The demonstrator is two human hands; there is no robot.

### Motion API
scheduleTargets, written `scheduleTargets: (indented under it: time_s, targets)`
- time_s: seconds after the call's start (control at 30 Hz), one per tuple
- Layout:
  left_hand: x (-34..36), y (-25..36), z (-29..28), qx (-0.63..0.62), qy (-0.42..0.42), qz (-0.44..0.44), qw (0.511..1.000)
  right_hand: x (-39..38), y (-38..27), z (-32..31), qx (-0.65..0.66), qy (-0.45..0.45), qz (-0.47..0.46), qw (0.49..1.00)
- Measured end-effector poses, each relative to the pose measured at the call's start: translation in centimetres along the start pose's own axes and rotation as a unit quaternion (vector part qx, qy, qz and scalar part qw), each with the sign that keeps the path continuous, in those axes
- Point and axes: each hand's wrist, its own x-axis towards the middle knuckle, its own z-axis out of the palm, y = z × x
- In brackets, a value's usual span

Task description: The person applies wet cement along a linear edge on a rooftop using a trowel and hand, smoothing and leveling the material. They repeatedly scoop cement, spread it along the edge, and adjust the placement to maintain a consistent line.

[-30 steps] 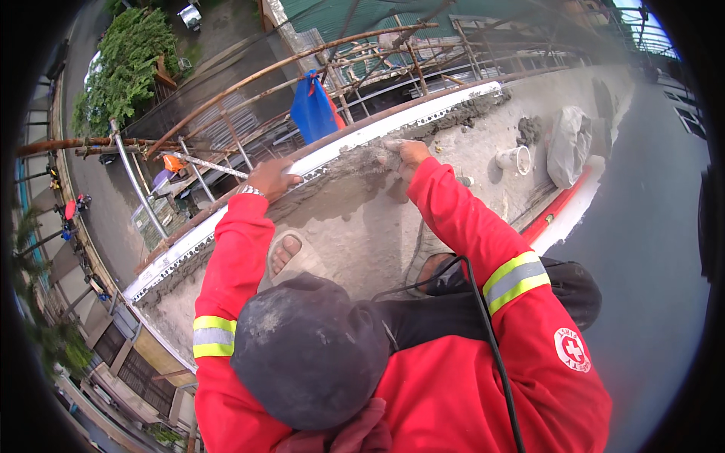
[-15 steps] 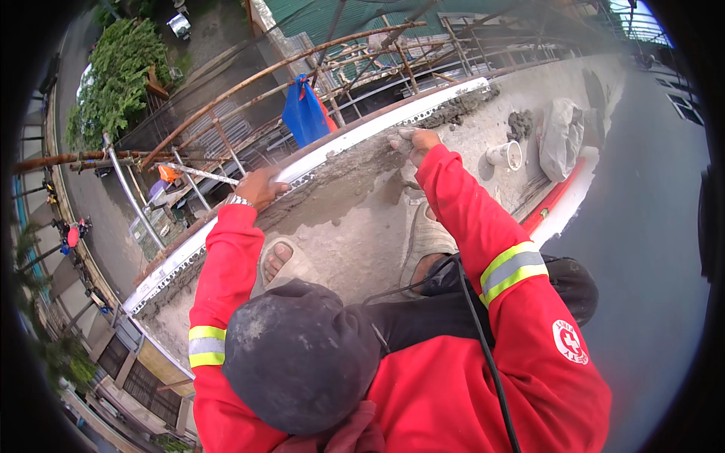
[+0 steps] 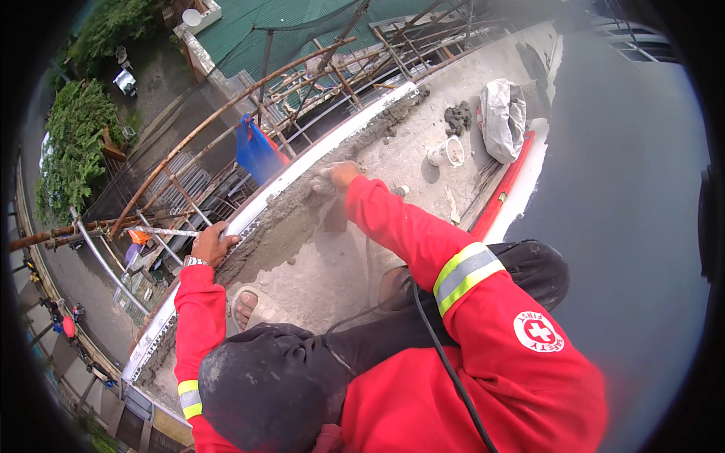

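Observation:
My left hand (image 3: 214,244) is closed over a long white strip (image 3: 287,177) with a perforated edge, which runs along the outer border of a concrete ledge. Wet grey mortar (image 3: 291,230) is spread along the strip's inner side. Farther along, my right hand (image 3: 337,177), smeared with mortar, is down at the mortar band beside the strip. Its fingers are curled, and what they hold, if anything, cannot be made out. Both sleeves are red with reflective bands. My sandalled foot (image 3: 245,306) is on the ledge.
A white cup-like container (image 3: 445,152), a mortar heap (image 3: 458,118) and a whitish sack (image 3: 502,121) stand farther along the ledge. A red bar (image 3: 502,189) lies on the right. Beyond the strip are rusty scaffold pipes (image 3: 219,117), a blue cloth (image 3: 255,149) and a drop to the street.
The view has swung, moving the ledge and both hands toward the left and lower in the picture. My left hand stays on the strip; my right hand stays at the mortar band.

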Motion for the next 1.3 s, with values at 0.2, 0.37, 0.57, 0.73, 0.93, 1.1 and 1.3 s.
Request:
scheduleTargets:
  time_s: [0.2,0.37,0.57,0.73,0.93,1.1,1.3]
  targets:
    - [0.7,-1.4,0.7,-0.032,-0.014,-0.006,0.999,-3.3,4.8,5.6,-0.123,-0.059,0.086,0.987]
    - [1.0,-2.4,1.0,-0.03,-0.015,0.003,0.999,2.0,3.9,0.0,-0.012,-0.078,0.044,0.996]
    - [0.9,-2.4,1.1,-0.025,-0.013,0.003,1.0,6.4,4.4,-3.8,-0.327,-0.144,-0.179,0.917]
    - [0.8,-1.3,0.5,-0.026,-0.013,0.019,0.999,0.1,6.3,3.1,-0.153,-0.109,0.03,0.982]
    - [0.1,-0.4,0.4,-0.018,-0.001,-0.007,1.0,-3.4,3.3,4.1,-0.108,-0.088,0.028,0.99]
    - [0.1,0.1,0.0,-0.008,-0.034,-0.051,0.998,-2.3,0.6,1.6,-0.073,-0.016,-0.015,0.997]
    - [0.0,0.5,-0.1,-0.005,-0.026,-0.052,0.998,-2.4,3.8,3.3,-0.23,-0.126,-0.028,0.965]
